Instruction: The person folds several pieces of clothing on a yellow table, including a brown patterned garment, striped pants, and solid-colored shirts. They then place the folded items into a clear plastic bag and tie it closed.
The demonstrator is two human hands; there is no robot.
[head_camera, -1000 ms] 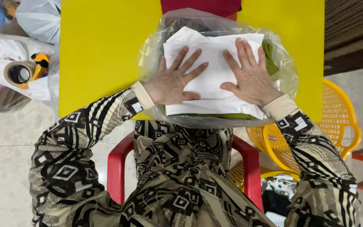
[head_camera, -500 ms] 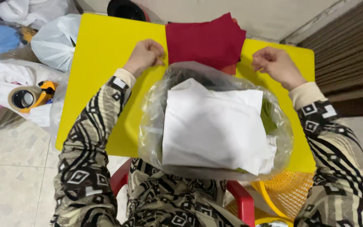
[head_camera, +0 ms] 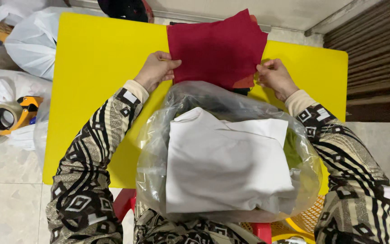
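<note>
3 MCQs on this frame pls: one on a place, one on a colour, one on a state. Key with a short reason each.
1. Where does the tape dispenser lie?
A. on the yellow table
B. off the table, at the picture's left edge
C. inside the clear bag

2. What colour is the cloth that both hands grip?
A. dark red
B. white
C. blue

3. How does the left hand meet the cloth?
A. flat on top, palm down
B. fingers pinching its edge
C. apart from it

Key:
1 B, it sits beside white bags, clear of the yellow table.
2 A, the white fabric lies in the clear plastic bag instead.
3 B, as the right hand does at the opposite edge.
</note>
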